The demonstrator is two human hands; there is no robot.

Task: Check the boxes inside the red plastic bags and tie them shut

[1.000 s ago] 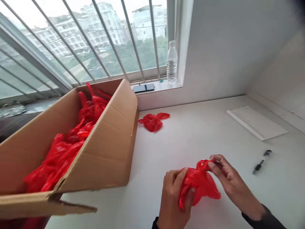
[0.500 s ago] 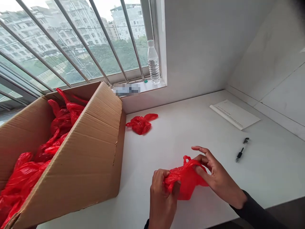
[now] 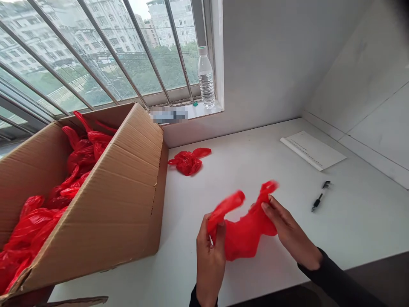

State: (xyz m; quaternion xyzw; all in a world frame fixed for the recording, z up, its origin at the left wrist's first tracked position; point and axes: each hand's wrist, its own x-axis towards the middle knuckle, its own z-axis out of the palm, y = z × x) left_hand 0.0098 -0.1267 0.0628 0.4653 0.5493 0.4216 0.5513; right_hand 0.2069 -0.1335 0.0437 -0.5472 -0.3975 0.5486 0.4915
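A red plastic bag (image 3: 244,238) spans the gap between the two hands over the near part of the table (image 3: 182,221), the left hand (image 3: 209,251) pinching its left end, the right hand (image 3: 286,224) its right. A bunched red bag (image 3: 188,163) lies farther off, beside the cardboard box (image 3: 118,200) at left; a notebook (image 3: 313,149) and pen (image 3: 317,202) lie right. At the far side, a bottle (image 3: 206,81) stands by a barred window (image 3: 143,81)

nothing I can actually read here tbh, closest is the white notepad (image 3: 315,149) on the far right of the table (image 3: 243,170), it's got tiny dark marks but they're too small to make out
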